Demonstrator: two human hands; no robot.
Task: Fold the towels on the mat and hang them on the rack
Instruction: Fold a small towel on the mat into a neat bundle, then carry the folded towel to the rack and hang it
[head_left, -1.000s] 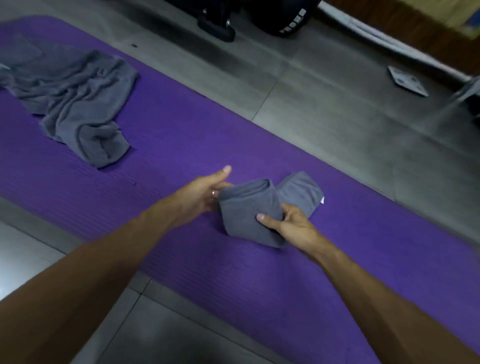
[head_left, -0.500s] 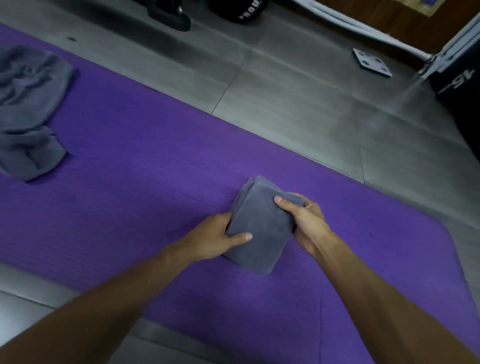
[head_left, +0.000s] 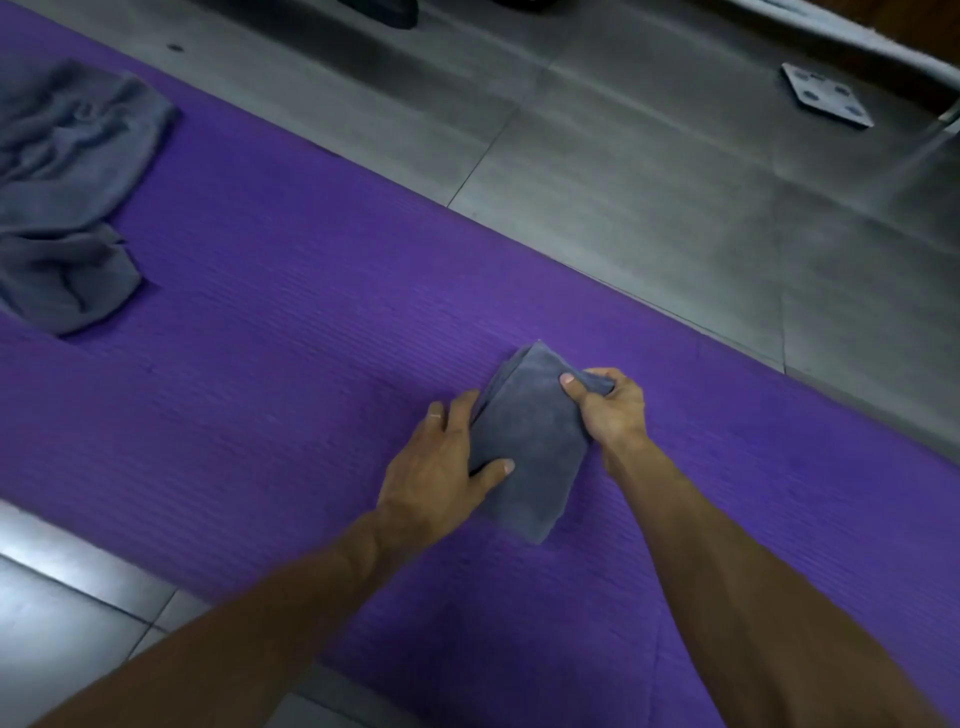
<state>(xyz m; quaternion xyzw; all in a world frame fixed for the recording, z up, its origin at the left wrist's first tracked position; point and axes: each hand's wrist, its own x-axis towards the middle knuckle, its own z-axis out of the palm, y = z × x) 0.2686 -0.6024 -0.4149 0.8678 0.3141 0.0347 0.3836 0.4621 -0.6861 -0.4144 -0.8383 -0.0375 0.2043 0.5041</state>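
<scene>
- The folded towel lies on the purple mat, near its front part, as a small thick packet of several layers. Both hands are on it.
- The left hand holds the left edge of the packet: the thumb lies on top and the fingers go along and under the side. The right hand grips the far right corner, with the thumb pressed on top and the fingers curled round the cloth.
- First risk, in my judgement: the packet can open when it is lifted. The layers at the far end already stand a little apart, and only two edges are held, so the loose near end may drop and unfold.
- Second risk: the right hand pinches mostly one corner. If it pulls up before the left hand does, the top layers could slide over the lower ones and the fold would become crooked.
- Third risk: the mat is ribbed and probably grips the cloth. Dragging the towel instead of lifting it may pull the bottom layer back and spoil the fold.
- The rack is not visible here, so the towel must be carried somewhere out of view; a packet this thick may need to be opened one fold to hang well.
- An unfolded grey towel lies crumpled at the far left of the mat, well apart, and it is not yet folded.
</scene>
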